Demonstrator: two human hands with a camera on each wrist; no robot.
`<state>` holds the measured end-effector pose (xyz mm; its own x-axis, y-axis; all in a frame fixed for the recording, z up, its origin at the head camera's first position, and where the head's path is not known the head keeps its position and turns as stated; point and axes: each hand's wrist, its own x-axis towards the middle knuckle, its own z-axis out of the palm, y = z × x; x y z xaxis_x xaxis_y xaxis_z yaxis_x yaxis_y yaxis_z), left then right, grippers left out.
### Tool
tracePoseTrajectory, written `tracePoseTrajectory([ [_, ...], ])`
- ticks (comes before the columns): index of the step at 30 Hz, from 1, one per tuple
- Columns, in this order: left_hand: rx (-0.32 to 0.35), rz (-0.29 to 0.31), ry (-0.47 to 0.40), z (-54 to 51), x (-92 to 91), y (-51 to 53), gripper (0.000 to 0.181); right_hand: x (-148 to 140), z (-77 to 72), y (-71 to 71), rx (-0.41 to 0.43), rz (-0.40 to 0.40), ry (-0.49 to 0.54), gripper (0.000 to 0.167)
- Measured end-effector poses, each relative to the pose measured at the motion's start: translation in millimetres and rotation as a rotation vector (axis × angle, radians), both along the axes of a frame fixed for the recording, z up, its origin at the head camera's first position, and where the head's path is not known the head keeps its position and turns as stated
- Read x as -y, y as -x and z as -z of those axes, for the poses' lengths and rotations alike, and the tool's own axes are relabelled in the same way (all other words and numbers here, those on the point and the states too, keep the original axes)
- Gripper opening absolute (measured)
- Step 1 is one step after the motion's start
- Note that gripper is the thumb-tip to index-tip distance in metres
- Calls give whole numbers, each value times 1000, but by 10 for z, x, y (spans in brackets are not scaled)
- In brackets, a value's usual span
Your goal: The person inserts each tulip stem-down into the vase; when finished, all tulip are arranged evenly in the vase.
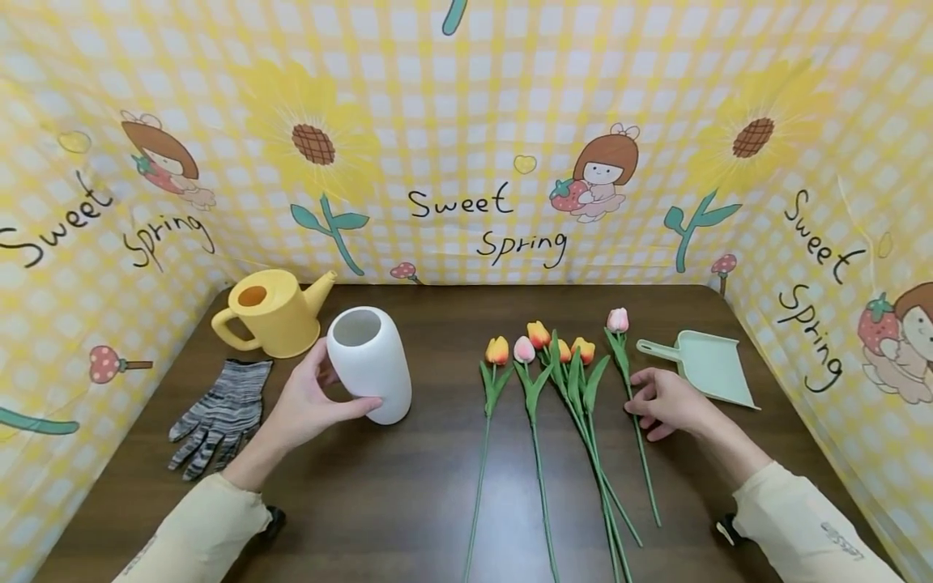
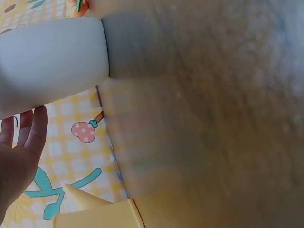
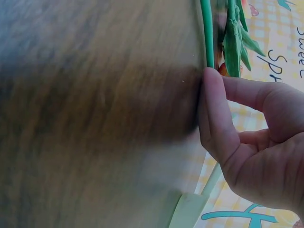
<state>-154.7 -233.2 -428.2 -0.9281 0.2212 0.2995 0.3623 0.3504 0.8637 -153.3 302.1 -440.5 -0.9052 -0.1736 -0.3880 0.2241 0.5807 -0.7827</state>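
Observation:
A white vase point(image 1: 375, 368) stands on the table left of the middle, its mouth tipped slightly toward the head camera. My left hand point(image 1: 306, 405) holds its left side, thumb across the front; in the left wrist view several fingertips point(image 2: 39, 116) touch the vase wall. At the right, a pink tulip point(image 1: 618, 321) lies with its stem toward me. Thumb and index finger of my right hand point(image 1: 670, 402) pinch that green stem point(image 3: 207, 35). Left of it lie another pink tulip point(image 1: 525, 350), an orange-yellow tulip point(image 1: 497, 351) and a crossed bunch of orange-yellow tulips point(image 1: 583, 351).
Behind my left hand is a yellow watering can point(image 1: 280, 316), and a grey knitted glove point(image 1: 226, 413) lies left of my forearm. A pale green dustpan point(image 1: 710, 364) lies beyond my right hand. Yellow checked cloth point(image 1: 466, 162) walls the brown table on three sides.

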Motion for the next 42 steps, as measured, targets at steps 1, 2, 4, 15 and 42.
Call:
tracePoseTrajectory([
  [1,-1,4,-3,23,-21,13,92,-28,0,-12,1,5,3,54],
  [2,-2,13,-9,44,-47,34,92,-62,-2,-26,2,12,5,55],
  [4,0,37,-19,74,-109,83,92,-139,-10,-60,7,24,7,56],
  [15,0,46,-30,75,-135,121,93,-250,-113,-75,6,-38,187,57],
  [42,19,22,-62,-4,43,-7,89,446,-1105,-144,-228,-141,776,25],
])
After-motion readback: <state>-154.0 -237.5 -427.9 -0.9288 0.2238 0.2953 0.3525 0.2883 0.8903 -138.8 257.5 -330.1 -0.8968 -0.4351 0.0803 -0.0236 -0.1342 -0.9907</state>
